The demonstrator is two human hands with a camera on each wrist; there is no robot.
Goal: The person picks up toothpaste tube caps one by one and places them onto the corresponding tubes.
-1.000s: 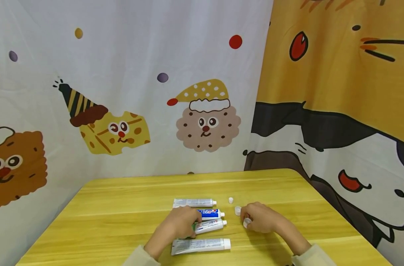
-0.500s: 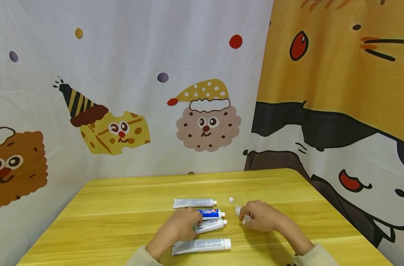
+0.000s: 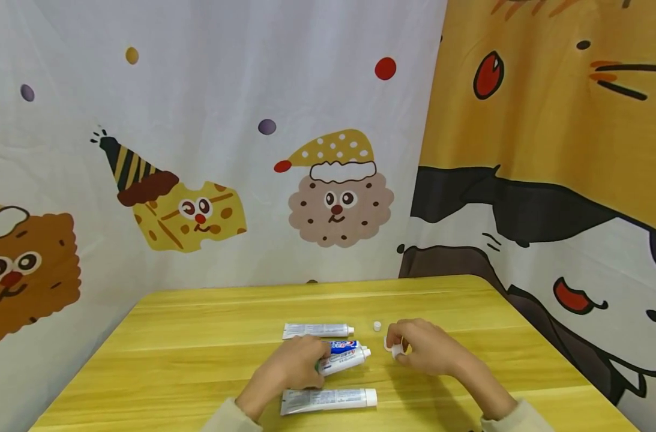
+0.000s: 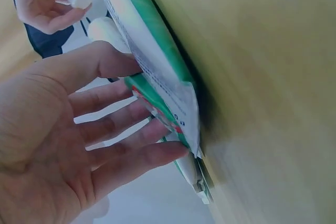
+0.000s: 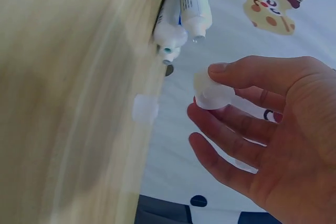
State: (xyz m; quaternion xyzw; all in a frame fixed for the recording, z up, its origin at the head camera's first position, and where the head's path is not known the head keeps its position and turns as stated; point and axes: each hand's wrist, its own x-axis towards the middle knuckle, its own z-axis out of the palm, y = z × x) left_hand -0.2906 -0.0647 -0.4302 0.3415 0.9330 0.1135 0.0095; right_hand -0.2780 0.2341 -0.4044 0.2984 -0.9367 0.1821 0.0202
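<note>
My left hand (image 3: 300, 363) grips a white toothpaste tube (image 3: 344, 362) with green parts, its bare nozzle pointing right and slightly raised. In the left wrist view, thumb and fingers lie on either side of the tube's flat end (image 4: 170, 98). A blue toothpaste tube (image 3: 344, 346) lies just behind, partly covered. My right hand (image 3: 427, 347) pinches a white cap (image 5: 212, 92) between thumb and fingers, off the table and a short way from the held tube's nozzle (image 5: 196, 27). Another white cap (image 5: 145, 108) lies on the table near the right fingers, mostly hidden in the head view.
Farther back lies a silvery-white tube (image 3: 317, 330) without its cap, with a small white cap (image 3: 377, 326) to its right. Nearest the person is a tube (image 3: 328, 401) with its white cap on. The wooden table (image 3: 198, 324) meets a cartoon-printed curtain (image 3: 273, 240).
The left hand has raised the white tube's nozzle end off the table, over part of the blue tube. The right hand has lifted its cap and turned it towards the tube.
</note>
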